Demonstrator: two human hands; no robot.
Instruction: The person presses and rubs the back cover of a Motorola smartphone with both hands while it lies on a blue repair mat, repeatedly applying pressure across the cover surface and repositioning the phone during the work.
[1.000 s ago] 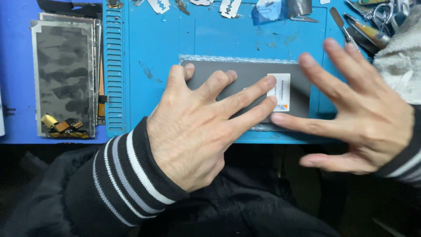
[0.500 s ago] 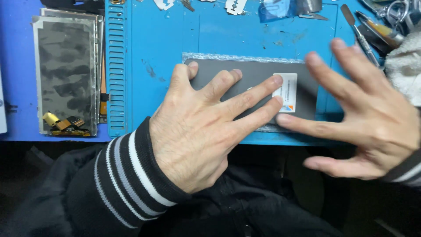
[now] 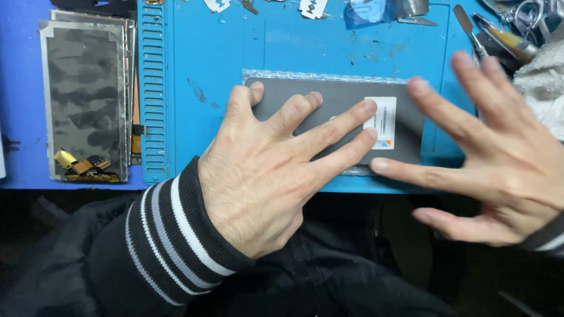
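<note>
Grey panel [image 3: 346,105] lies flat on the blue mat [image 3: 217,76], near its near edge, resting on a strip of clear wrap [image 3: 329,76] that shows along its far side. A white label [image 3: 380,122] sits toward its right end.

Left hand [image 3: 258,176] is spread wide, palm down, fingers flat on the panel; it grips nothing. Right hand [image 3: 499,152] is also fully open, fingers splayed at the panel's right end, holding nothing; whether its fingertips touch the panel cannot be told, as the hand is blurred.

Risks, as judged: uneven downward pressure could crack or flex the panel. It lies close to the mat's near edge and could slide off on the slick wrap. Loose blades [image 3: 311,7] at the far edge and tools [image 3: 499,35] at far right could nick a straying hand. The stripped screen [image 3: 88,100] at left lies well apart
</note>
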